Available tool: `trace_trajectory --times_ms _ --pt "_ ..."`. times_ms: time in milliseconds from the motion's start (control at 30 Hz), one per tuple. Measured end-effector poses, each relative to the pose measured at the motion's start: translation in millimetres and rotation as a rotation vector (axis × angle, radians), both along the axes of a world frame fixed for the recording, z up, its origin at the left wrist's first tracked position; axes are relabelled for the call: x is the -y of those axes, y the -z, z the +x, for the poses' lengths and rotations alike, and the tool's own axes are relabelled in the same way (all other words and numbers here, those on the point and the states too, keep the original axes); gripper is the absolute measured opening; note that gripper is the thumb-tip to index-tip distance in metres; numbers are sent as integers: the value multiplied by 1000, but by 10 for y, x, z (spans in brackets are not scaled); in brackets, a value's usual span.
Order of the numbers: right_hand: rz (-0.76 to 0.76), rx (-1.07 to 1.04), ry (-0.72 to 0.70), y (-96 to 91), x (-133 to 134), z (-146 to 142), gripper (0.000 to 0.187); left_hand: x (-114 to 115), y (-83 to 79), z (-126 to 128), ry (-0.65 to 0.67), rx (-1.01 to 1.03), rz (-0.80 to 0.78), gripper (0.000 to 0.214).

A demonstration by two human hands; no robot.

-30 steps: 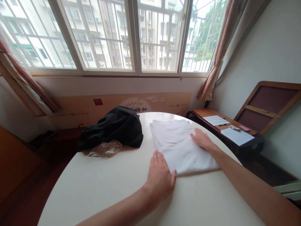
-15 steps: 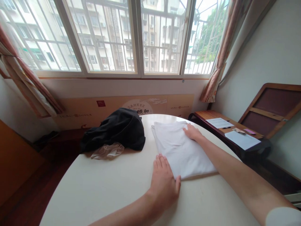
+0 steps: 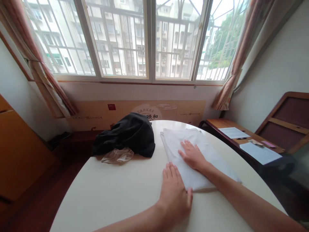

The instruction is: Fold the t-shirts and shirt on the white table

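Observation:
A folded white cloth (image 3: 205, 161), perhaps a garment, lies flat on the round white table (image 3: 116, 196). My right hand (image 3: 191, 154) rests palm down on its upper surface, fingers spread. At the cloth's near left edge is my left hand (image 3: 175, 190), laid flat with its fingers stretched forward and the thumb out by the near corner. Neither hand grips anything. To the left, a heap of black cloth (image 3: 127, 135) sits near the table's far left edge, with a crumpled beige cloth (image 3: 118, 156) poking out from under it.
A low wooden side table (image 3: 214, 123) at the right carries sheets of paper (image 3: 259, 152), a pen and small items. A wooden framed panel (image 3: 285, 119) leans behind it. Beyond the round table, a printed cardboard box (image 3: 91, 111) stands below the barred window.
My right hand has moved from the cloth's far right edge towards me and left, onto its middle. My left hand stays at the near left edge. The view has shifted slightly.

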State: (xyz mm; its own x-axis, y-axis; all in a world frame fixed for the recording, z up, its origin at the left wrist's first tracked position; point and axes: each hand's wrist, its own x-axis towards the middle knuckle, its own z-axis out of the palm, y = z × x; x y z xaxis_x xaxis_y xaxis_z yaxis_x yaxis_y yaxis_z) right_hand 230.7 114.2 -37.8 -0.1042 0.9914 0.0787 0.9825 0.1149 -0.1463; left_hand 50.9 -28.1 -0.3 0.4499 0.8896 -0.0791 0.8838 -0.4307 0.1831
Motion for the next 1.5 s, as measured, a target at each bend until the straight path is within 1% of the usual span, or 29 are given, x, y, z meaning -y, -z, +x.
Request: trace_trajectory --times_ms 67,133,200,333,433,533,633,800,967,1067,1133,1167,1233,1267,1333,1400,1433,1500 --pt "-17 -12 -21 6 137 -64 70 -14 65 -16 -8 4 23 87" --pt "-33 -15 16 -14 171 -14 70 -28 114 -33 -13 10 44 91" --pt "-49 -11 58 -44 137 123 70 -36 126 -45 -7 19 55 93" --pt "-59 -5 98 -71 27 510 68 -41 85 -38 2 12 35 98" --pt "-60 -7 99 -52 -19 771 67 -47 90 -24 -4 -7 33 97" --pt "-42 -6 112 -11 -38 929 66 -46 120 -22 -4 -7 57 96" --pt "-29 -4 107 30 -51 990 66 -31 99 -29 -6 2 54 96" --pt "-22 1 71 64 -99 1045 65 -10 -9 -35 -8 22 -14 94" --pt "-12 6 54 89 -150 1085 64 29 -21 -29 -9 10 -17 92" --pt "86 -18 49 105 -142 1083 60 -3 -70 -37 -1 6 35 86" --pt "194 -59 31 100 -128 1079 55 -128 -170 -79 -8 13 75 72" --pt "245 -82 16 94 -120 1075 52 -230 -243 -121 -26 21 96 64" --pt "315 -119 -15 76 -107 1065 48 -499 -421 -255 -97 39 166 51" --pt "333 -131 -27 69 -102 1058 46 -651 -516 -347 -154 49 229 46" --pt "340 -147 -34 60 -96 1039 46 -947 -693 -561 -302 82 374 38" --pt "321 -165 -26 60 -92 1020 45 -1185 -814 -783 -457 140 488 40" --pt "310 -176 -21 62 -90 1012 43 -1276 -846 -883 -511 168 517 42" --pt "285 -197 -20 64 -83 1001 41 -1415 -859 -1049 -554 209 514 40"
